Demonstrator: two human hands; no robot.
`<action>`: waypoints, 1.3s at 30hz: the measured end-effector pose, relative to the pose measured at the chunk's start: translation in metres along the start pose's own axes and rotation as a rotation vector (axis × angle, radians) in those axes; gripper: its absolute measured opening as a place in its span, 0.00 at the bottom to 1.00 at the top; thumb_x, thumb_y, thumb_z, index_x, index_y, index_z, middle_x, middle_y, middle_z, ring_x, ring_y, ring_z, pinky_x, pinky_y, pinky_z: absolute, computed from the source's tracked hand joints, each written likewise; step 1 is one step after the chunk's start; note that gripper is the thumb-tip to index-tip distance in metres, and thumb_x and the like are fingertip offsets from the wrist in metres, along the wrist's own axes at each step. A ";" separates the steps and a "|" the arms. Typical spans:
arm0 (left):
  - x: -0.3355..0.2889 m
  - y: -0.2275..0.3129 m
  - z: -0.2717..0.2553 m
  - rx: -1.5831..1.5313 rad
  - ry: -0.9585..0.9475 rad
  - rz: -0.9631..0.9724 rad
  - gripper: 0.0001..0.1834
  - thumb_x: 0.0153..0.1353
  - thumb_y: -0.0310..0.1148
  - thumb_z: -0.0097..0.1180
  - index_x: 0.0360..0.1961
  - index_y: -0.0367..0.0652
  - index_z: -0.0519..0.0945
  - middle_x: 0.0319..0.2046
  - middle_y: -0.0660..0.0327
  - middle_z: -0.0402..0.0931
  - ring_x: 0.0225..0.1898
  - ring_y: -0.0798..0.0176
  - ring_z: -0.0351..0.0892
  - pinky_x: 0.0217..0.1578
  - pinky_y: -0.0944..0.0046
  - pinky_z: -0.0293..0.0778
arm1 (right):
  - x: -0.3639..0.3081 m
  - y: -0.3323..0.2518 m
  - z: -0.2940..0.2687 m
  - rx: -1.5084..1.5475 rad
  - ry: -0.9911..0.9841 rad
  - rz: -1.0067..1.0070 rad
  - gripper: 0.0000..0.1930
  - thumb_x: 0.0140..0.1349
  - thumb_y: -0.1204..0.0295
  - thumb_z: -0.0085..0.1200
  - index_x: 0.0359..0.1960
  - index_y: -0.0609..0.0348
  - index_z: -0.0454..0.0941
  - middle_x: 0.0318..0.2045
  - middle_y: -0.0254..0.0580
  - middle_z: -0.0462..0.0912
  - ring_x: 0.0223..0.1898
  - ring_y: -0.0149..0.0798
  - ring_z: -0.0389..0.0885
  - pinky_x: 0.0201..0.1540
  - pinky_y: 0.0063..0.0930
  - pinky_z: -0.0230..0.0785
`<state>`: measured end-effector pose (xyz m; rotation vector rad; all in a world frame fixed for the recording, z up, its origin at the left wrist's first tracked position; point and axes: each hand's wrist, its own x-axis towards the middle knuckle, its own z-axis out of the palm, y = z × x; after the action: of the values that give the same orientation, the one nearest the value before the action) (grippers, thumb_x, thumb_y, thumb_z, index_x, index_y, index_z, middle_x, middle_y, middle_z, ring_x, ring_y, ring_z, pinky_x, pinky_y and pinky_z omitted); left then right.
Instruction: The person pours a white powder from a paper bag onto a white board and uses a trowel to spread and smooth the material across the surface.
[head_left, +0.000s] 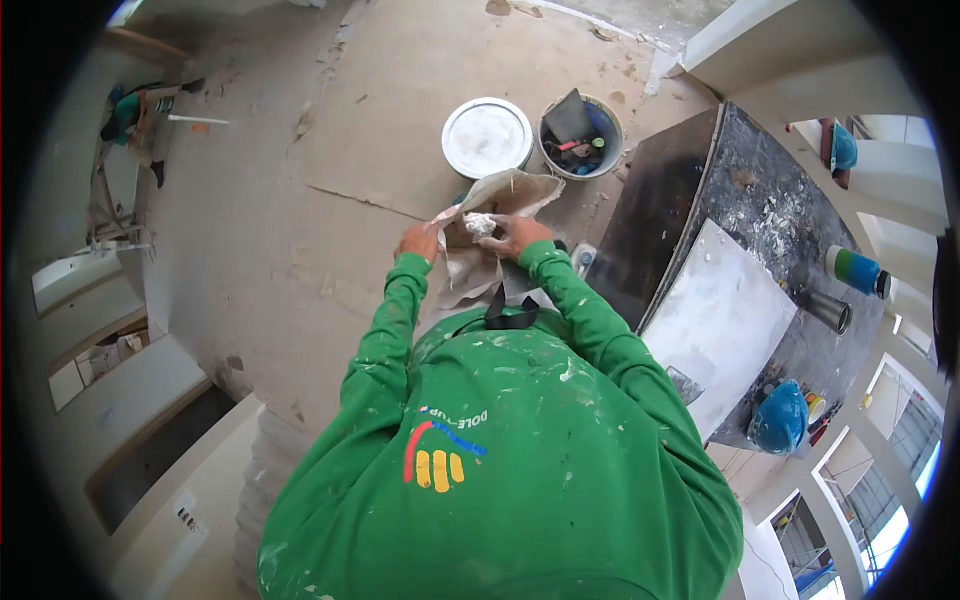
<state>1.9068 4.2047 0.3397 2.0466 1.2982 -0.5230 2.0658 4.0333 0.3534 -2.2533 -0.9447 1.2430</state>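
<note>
A crumpled brown paper sack (512, 186) stands with its mouth gaping in front of my body. My left hand (418, 241) is closed on the left edge of the sack. My right hand (521, 237) reaches over the mouth from the right, its fingers around a lumpy white clump of powder (479, 224). Part of the clump shows past the fingertips; the sack's depth is hidden. Both forearms are in green sleeves spotted with white.
Beyond the sack stand a white-lidded bucket (487, 138) and a bucket of tools (616, 125). On the right, a dark table (735, 165) bears a white board (715, 320), a blue hard hat (780, 418), a bottle (855, 270) and a metal tumbler (825, 310). Another person (128, 122) is far left.
</note>
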 end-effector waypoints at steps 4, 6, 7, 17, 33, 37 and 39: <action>0.013 -0.029 -0.001 -0.149 -0.022 0.022 0.23 0.63 0.49 0.38 0.43 0.46 0.79 0.22 0.61 0.80 0.28 0.60 0.79 0.36 0.57 0.71 | 0.005 0.000 0.032 0.094 0.128 -0.028 0.30 0.50 0.46 0.59 0.50 0.52 0.78 0.44 0.45 0.82 0.44 0.46 0.81 0.50 0.38 0.71; 0.017 -0.041 0.003 -0.167 -0.071 -0.027 0.23 0.62 0.50 0.37 0.46 0.50 0.79 0.24 0.60 0.81 0.35 0.55 0.81 0.43 0.53 0.70 | -0.014 0.018 0.022 0.357 0.140 -0.037 0.29 0.50 0.47 0.59 0.48 0.53 0.79 0.42 0.46 0.82 0.43 0.45 0.81 0.49 0.36 0.71; 0.017 -0.044 0.003 -0.136 -0.052 -0.024 0.24 0.62 0.50 0.38 0.46 0.49 0.79 0.24 0.60 0.81 0.34 0.55 0.81 0.41 0.53 0.70 | -0.020 0.039 0.022 0.363 0.267 -0.107 0.27 0.51 0.47 0.59 0.45 0.55 0.81 0.39 0.47 0.83 0.41 0.44 0.82 0.47 0.34 0.72; 0.031 -0.056 0.010 -0.353 -0.114 0.045 0.20 0.64 0.41 0.43 0.43 0.35 0.79 0.16 0.57 0.76 0.15 0.65 0.74 0.14 0.65 0.69 | -0.108 0.172 0.104 0.414 -0.297 0.751 0.51 0.35 0.34 0.60 0.57 0.60 0.70 0.58 0.53 0.70 0.59 0.48 0.68 0.61 0.41 0.58; 0.025 -0.034 0.010 -0.343 -0.112 -0.064 0.20 0.65 0.44 0.40 0.30 0.36 0.73 0.18 0.55 0.74 0.15 0.62 0.72 0.11 0.60 0.72 | -0.175 0.214 -0.082 1.135 0.637 0.551 0.43 0.50 0.26 0.40 0.29 0.59 0.83 0.27 0.42 0.81 0.33 0.39 0.78 0.39 0.32 0.69; 0.027 -0.032 0.013 -0.322 -0.091 -0.084 0.20 0.64 0.44 0.41 0.31 0.36 0.74 0.18 0.56 0.74 0.15 0.62 0.73 0.12 0.58 0.72 | -0.237 0.242 -0.096 1.500 0.695 0.592 0.35 0.53 0.37 0.51 0.38 0.64 0.81 0.32 0.40 0.80 0.34 0.35 0.77 0.38 0.31 0.68; 0.030 -0.036 0.014 -0.335 -0.084 -0.140 0.18 0.63 0.43 0.43 0.35 0.38 0.75 0.18 0.56 0.73 0.16 0.61 0.73 0.14 0.55 0.74 | -0.259 0.254 -0.091 1.754 0.679 0.176 0.28 0.56 0.47 0.58 0.39 0.64 0.80 0.35 0.38 0.80 0.34 0.33 0.78 0.37 0.30 0.69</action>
<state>1.8871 4.2248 0.2991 1.6523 1.3820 -0.4155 2.1391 3.6685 0.3944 -1.0287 0.5503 0.6356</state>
